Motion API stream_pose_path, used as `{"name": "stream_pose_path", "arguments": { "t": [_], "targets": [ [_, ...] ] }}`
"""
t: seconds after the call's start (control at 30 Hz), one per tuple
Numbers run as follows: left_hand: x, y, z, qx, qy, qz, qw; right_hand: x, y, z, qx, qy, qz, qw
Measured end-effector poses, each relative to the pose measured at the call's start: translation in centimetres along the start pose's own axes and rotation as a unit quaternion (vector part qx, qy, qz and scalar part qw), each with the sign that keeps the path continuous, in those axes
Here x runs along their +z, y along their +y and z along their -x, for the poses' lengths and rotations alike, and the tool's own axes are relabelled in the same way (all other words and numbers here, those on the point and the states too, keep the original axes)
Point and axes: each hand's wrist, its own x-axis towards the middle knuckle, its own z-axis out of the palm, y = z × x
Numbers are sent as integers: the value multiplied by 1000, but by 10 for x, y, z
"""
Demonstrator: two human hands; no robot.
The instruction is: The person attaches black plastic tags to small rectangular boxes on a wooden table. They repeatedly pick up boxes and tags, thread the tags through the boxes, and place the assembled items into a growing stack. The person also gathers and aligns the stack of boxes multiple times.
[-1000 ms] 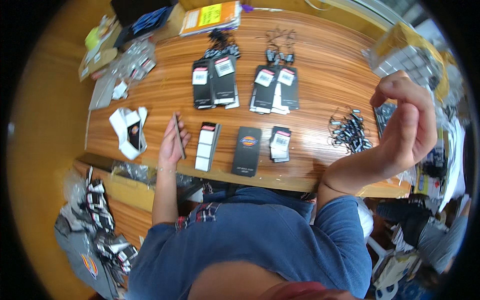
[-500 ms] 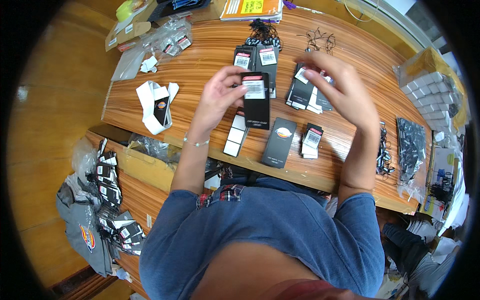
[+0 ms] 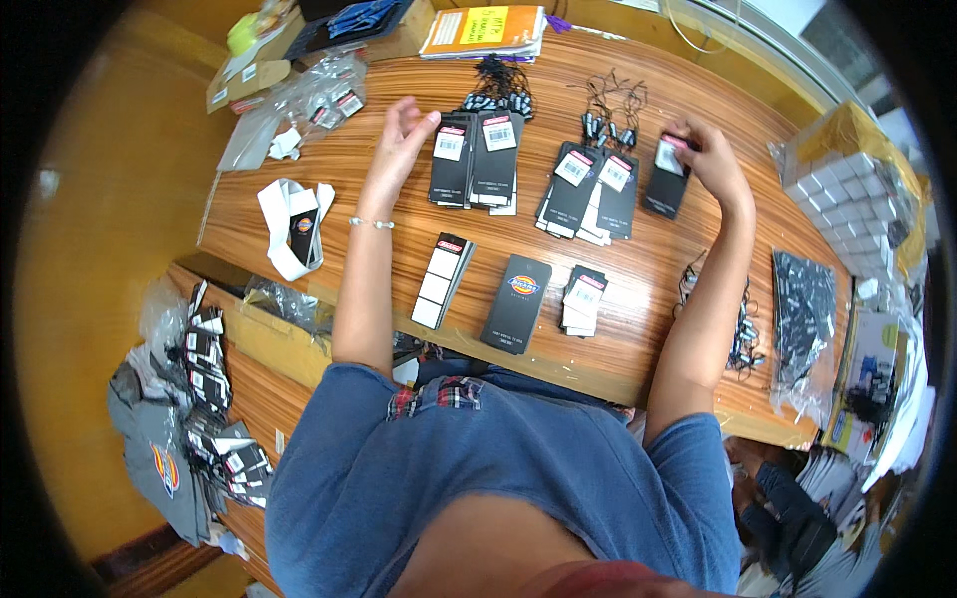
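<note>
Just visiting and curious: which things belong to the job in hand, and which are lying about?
Seemingly in use:
black tag in the right hand; tag stacks; loose black cords.

Apparently just lying about:
orange folder; blue bundle.

A bare lane of worktop runs crosswise between the left tag pile and right tag pile and the front row of cards. A narrow gap parts those two piles. The left forearm bars one end, the right forearm the other; tangled cords and a filled plastic bag crowd the right.
</note>
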Motion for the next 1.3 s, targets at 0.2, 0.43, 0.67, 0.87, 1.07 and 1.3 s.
{"name": "stream_pose_path", "arguments": {
  "t": [0.2,0.43,0.67,0.87,1.07,1.3],
  "targets": [
    [-8,-28,5,-147,-137,12,980,18,24,-12,156,-29,171,972],
    [-3,-24,2,-175,-137,75,972,12,26,-14,145,42,254,955],
    [2,-27,-7,-165,-153,99,969,78,-112,-1,39,-13,-313,949],
    [12,-29,-12,-149,-169,69,972,177,-89,-27,26,-2,-26,999],
    [11,-40,-29,-150,-206,73,964,174,-111,-38,-79,-32,260,962],
    [7,-42,-44,-212,-220,-6,952,174,-94,-50,-86,-86,177,977]
  ]
}}
